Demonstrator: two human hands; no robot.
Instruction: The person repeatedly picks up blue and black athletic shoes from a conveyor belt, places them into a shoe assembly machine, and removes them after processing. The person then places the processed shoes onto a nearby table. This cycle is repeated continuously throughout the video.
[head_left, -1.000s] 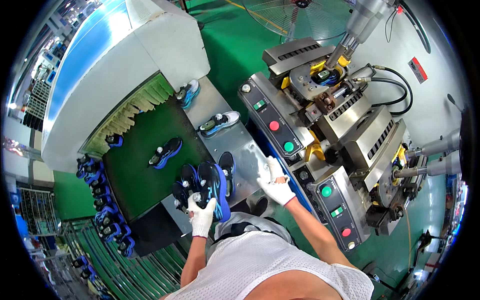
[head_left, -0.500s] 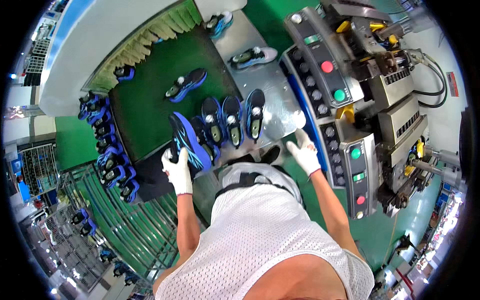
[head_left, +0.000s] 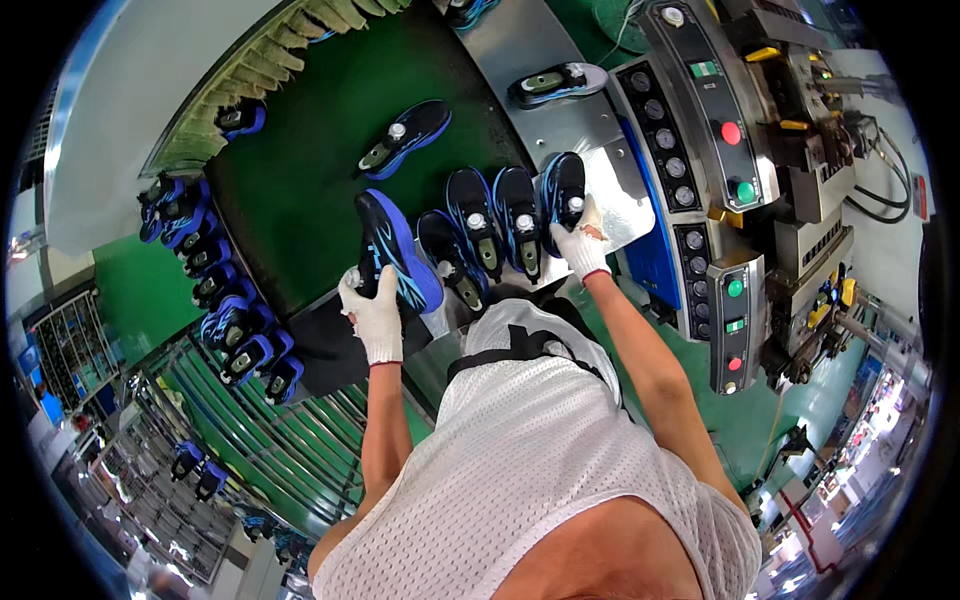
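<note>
In a white knit glove, my left hand [head_left: 375, 318] is closed on the heel end of a black sneaker [head_left: 392, 245] with a purple-blue sole, tilted so its side shows. My right hand [head_left: 583, 247], gloved too, grips the heel of another black-and-blue sneaker [head_left: 565, 183], thumb on one side and fingers on the other. Between my hands several matching sneakers stand in a row, toes away from me, among them a middle sneaker [head_left: 472, 205]. Grey-green pieces fill the shoe openings. Farther off, a single sneaker [head_left: 415, 135] lies on the green belt [head_left: 300, 190].
A fringed curtain [head_left: 270, 65] hangs at the belt's far left. Sneakers line the belt's left side above a metal roller rack [head_left: 270, 440]. A light-toed shoe [head_left: 558, 84] lies on the metal table [head_left: 515, 50]. Button panels [head_left: 735, 310] and machine clamps stand at right.
My right hand has moved left from open air onto the rightmost sneaker's heel and closed there. My left hand still holds its sneaker. The whole view has shifted slightly.
</note>
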